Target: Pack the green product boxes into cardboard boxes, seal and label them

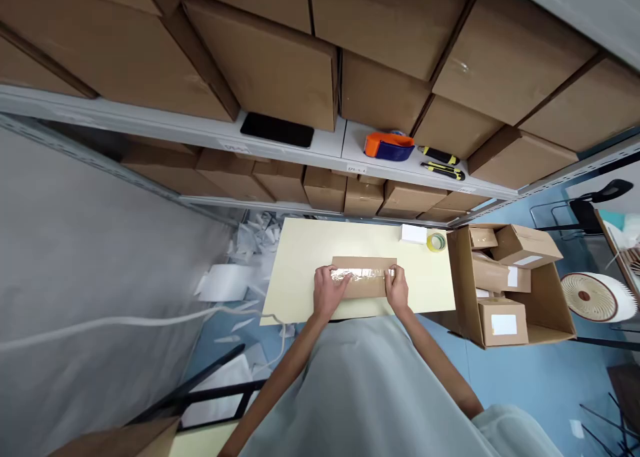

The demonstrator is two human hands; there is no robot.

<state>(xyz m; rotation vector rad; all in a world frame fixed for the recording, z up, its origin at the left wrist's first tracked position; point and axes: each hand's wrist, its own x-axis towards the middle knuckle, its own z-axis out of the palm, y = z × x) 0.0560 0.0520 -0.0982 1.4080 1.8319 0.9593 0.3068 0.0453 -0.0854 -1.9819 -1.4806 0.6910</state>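
Note:
A flat brown cardboard box (365, 288) lies on the pale yellow tabletop (300, 250), with a shiny strip of clear tape (363, 273) running along its top. At the box's left end, my left hand (327, 293) grips the edge, its thumb stretched over the tape. My right hand (397, 289) holds the right end, fingers closed around the edge near the tape's end. Behind my right hand on the same tabletop are a roll of tape (436, 242) and a small white block (413, 234), perhaps a stack of labels.
A large open carton (547, 310) with several packed boxes stands to the right. Above the table, a shelf (325, 140) holds cardboard boxes, a black phone (277, 130), an orange-and-blue tape dispenser (389, 146) and yellow-black cutters (443, 170). Paper scraps (250, 237) and a white cable (150, 321) are left.

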